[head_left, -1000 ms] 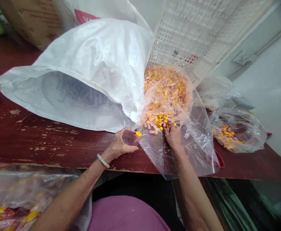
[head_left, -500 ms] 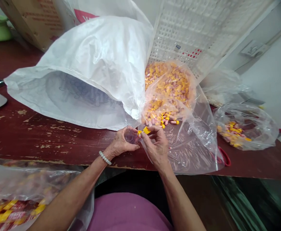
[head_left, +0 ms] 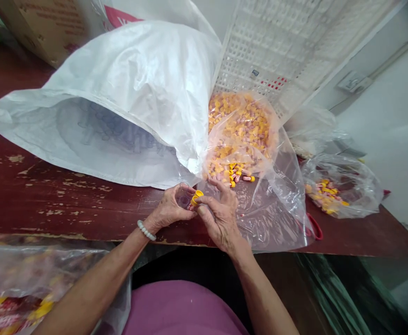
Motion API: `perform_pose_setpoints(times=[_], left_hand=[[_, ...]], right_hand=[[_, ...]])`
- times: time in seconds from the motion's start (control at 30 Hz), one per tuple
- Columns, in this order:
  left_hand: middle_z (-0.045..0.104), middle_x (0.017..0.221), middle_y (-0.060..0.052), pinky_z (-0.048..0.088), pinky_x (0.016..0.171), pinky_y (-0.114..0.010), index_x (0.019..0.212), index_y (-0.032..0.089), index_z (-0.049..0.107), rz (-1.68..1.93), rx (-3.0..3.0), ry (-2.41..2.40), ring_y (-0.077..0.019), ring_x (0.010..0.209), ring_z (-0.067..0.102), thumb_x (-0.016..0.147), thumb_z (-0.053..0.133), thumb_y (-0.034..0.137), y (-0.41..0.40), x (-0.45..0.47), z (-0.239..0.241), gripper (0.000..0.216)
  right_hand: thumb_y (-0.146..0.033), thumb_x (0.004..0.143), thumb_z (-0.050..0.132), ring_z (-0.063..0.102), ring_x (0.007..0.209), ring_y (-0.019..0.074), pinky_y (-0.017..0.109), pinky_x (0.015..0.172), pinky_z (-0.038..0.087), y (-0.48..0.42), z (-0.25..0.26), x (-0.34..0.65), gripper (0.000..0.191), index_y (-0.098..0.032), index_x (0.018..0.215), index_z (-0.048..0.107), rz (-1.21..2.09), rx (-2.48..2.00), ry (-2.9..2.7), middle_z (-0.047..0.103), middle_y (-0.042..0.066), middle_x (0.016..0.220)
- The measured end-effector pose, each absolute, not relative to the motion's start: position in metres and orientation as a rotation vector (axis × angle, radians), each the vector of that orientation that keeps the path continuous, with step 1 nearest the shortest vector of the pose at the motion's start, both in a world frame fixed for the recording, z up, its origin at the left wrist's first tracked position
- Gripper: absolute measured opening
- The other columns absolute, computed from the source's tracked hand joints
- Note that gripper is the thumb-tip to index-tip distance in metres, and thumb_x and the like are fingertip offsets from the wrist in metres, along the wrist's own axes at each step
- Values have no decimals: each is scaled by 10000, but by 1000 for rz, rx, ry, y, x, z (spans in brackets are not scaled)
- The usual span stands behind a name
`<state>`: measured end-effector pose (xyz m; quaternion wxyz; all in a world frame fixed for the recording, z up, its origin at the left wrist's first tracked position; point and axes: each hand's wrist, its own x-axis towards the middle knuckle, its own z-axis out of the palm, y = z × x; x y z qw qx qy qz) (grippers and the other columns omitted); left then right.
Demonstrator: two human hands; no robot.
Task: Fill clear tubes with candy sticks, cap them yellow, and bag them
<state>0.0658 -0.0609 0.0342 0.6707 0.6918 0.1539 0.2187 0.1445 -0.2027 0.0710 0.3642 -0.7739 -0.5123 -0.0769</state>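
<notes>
Curled fingers of my left hand (head_left: 170,204) hold a clear plastic cup (head_left: 183,199), its open end tilted toward my right hand. Two small yellow-capped tubes (head_left: 196,198) sit close together at the cup's right side, beside my left thumb. My right hand (head_left: 221,214) has its index finger and thumb at these yellow caps, closed on one of them, while its other fingers stretch forward. How far the tubes sit inside the cup is hard to see. Just beyond, loose yellow-capped tubes (head_left: 240,174) spill from the mouth of a clear plastic bag (head_left: 277,204).
A big white sack (head_left: 148,70) lies open on the red table (head_left: 50,195), clear plastic pieces inside. Behind stand a white crate (head_left: 259,46) and a cardboard box (head_left: 46,28). Another clear bag (head_left: 360,186) holds yellow-capped tubes at right; a filled bag (head_left: 22,274) is below left.
My right hand has moved left, bringing its yellow-capped tube against the other one at the cup. Its other fingers have spread forward. The view has shifted slightly.
</notes>
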Motion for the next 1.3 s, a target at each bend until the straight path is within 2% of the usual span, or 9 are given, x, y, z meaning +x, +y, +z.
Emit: perform_pose_setpoints(times=[0.07,0.17,0.33,0.47,0.63,0.8,1.03,1.17,1.3], left_hand=[[659,830,-38,496,677,-277,918,122,553,469,1510,354,-138,684,608,490,776,151,-62,67,31,483],[675,824,-47,505,657,-292,945,128,525,454,1429,367,-150,656,631,485,774,135,-63,70,27,524],[680,780,-41,502,636,-285,939,132,505,422,1352,376,-159,648,649,489,767,115,-63,73,26,521],[682,787,-43,498,639,-276,948,129,517,409,1366,378,-153,655,647,481,768,104,-63,73,27,530],[646,748,-7,484,642,-258,926,130,550,417,1439,360,-126,642,610,484,756,104,-64,72,30,488],[626,783,-1,482,665,-256,934,137,558,470,1595,307,-123,676,585,515,727,102,-65,71,26,452],[588,773,18,464,629,-226,882,156,519,459,1584,257,-102,662,553,527,705,95,-67,71,28,406],[578,771,22,455,607,-219,894,155,505,413,1531,294,-94,644,544,521,703,87,-68,70,32,429],[577,777,22,452,608,-214,915,150,508,424,1560,268,-95,647,542,522,702,84,-66,69,28,442]], right_hand=[[-329,894,485,421,1215,240,466,1018,320,-206,73,159,197,-292,967,664,-325,-1956,-1163,442,44,1301],[-259,915,399,497,1100,209,431,980,373,-210,66,205,251,-224,993,635,-515,-1988,-869,545,80,1097],[-156,750,540,537,965,234,424,910,415,-210,23,268,181,-188,875,666,-283,-2254,-1041,622,92,969],[-193,782,522,549,908,234,426,859,448,-215,8,268,157,-171,859,657,-261,-2230,-1013,621,95,886],[-308,868,523,583,900,183,343,797,498,-217,50,224,215,-190,1017,623,-196,-2037,-1024,608,71,978],[-168,859,520,576,975,172,319,831,501,-202,90,179,247,-239,1069,629,-124,-1854,-1355,566,66,1048],[-98,826,485,574,1052,210,395,899,490,-193,92,173,422,-238,1223,510,-90,-1872,-1558,611,78,1122],[-56,810,417,560,1068,198,391,908,480,-198,91,172,402,-245,1133,566,-156,-1842,-1398,597,68,1105],[7,697,432,500,1108,235,458,947,435,-196,77,167,472,-266,1024,635,-230,-1936,-1396,527,65,1190]])
